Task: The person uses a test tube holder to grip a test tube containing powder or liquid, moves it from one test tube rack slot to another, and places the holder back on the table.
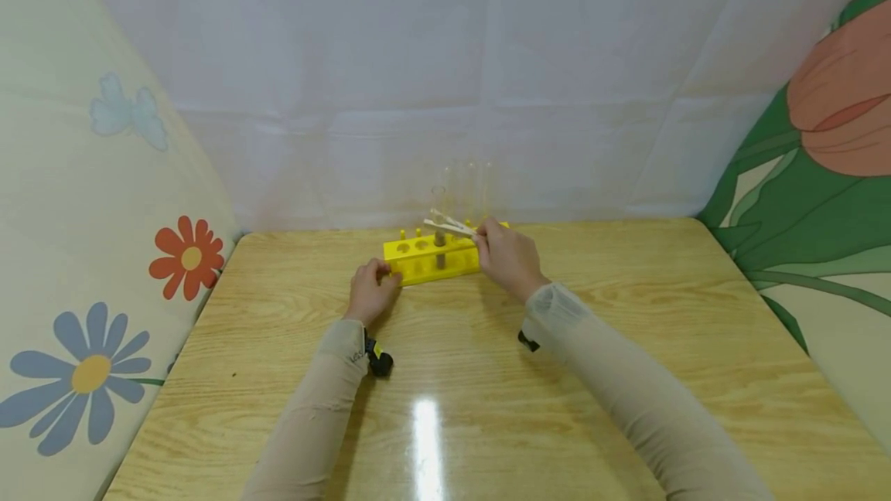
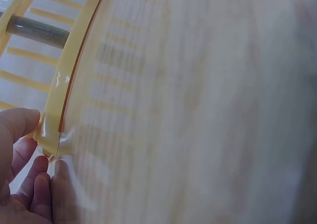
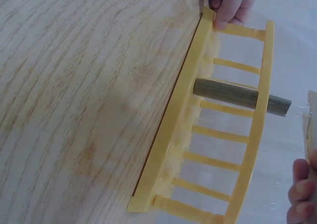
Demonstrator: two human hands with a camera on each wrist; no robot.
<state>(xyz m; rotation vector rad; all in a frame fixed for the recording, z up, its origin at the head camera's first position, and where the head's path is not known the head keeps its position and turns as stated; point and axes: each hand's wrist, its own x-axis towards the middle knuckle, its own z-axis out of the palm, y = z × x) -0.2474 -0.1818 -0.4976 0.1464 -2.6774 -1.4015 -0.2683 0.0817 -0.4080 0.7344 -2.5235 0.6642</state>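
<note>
A yellow test tube rack [image 1: 418, 272] stands near the table's back edge. My left hand [image 1: 371, 290] grips its left end between thumb and fingers, seen also in the left wrist view, where the rack's base [image 2: 69, 70] is at the fingertips. My right hand [image 1: 511, 257] pinches a pale wooden clamp [image 1: 451, 227] above the rack. The clamp's far end is around the upper part of a glass tube. That tube, with dark contents [image 3: 228, 93], stands in the rack. In the right wrist view the right hand's fingers [image 3: 301, 196] are at the right edge.
Several empty glass tubes [image 1: 471, 184] stand upright at the rack's back. A white cloth [image 1: 445, 60] hangs behind the wooden table [image 1: 487, 408], with flower-patterned cloths [image 1: 90, 373] at both sides. A small dark speck lies on the table's left part.
</note>
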